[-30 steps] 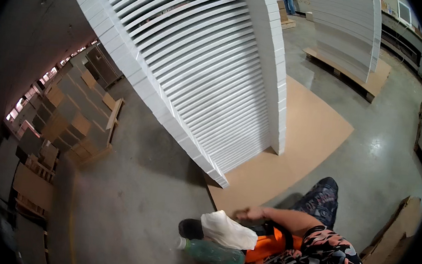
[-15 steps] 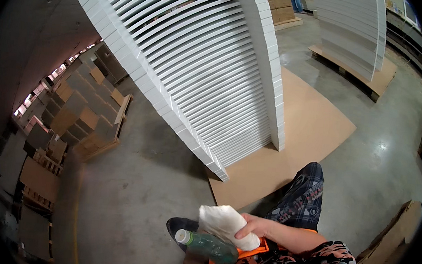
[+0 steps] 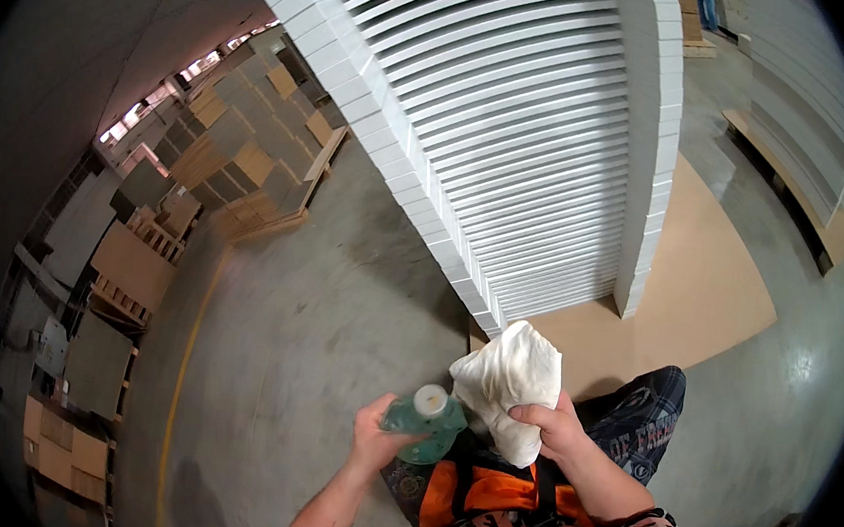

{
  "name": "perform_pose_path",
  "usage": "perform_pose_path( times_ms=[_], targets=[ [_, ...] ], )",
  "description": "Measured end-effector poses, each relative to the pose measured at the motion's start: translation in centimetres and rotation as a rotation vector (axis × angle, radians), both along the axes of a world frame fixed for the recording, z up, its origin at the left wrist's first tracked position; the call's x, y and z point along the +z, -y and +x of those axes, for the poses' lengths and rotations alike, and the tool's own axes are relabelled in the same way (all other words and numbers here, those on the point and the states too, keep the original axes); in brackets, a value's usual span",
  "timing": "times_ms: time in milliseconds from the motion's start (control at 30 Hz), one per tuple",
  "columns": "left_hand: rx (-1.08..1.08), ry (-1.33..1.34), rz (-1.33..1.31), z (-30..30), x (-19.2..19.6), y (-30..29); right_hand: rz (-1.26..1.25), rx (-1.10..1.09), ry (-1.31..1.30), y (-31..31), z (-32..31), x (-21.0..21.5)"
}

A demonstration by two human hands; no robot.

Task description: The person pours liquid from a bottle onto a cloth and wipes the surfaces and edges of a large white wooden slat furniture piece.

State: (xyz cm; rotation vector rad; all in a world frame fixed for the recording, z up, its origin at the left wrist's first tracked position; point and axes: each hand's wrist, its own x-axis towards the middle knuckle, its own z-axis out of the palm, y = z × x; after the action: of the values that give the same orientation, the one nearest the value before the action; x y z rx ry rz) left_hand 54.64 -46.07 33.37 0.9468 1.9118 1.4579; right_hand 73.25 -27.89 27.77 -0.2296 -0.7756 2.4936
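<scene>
Below the stack, left hand grips one bottle — right hand grips one cloth.

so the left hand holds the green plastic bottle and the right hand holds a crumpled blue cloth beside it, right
Not quite: the crumpled cloth in the right hand is white, not blue. The head view shows it. The rest stands: the left hand holds the green plastic bottle, with the cloth right beside it.

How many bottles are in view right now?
1. A green bottle with a white cap sits in the left hand, just left of the white cloth held by the right hand. Others may be hidden.
</scene>
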Motion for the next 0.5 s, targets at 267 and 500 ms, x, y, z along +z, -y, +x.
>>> perform_pose_path(
  times_ms=[267,500],
  targets=[
    [-0.194,-0.429,-0.113,-0.8,4.4,-3.6,-0.042,0.001,-0.101,-0.1,-2.4,3.7],
    [-0.209,-0.652,-0.083,-3.1,4.7,-4.1,0.041,-0.014,-0.112,-0.3,-3.9,5.1]
  ],
)
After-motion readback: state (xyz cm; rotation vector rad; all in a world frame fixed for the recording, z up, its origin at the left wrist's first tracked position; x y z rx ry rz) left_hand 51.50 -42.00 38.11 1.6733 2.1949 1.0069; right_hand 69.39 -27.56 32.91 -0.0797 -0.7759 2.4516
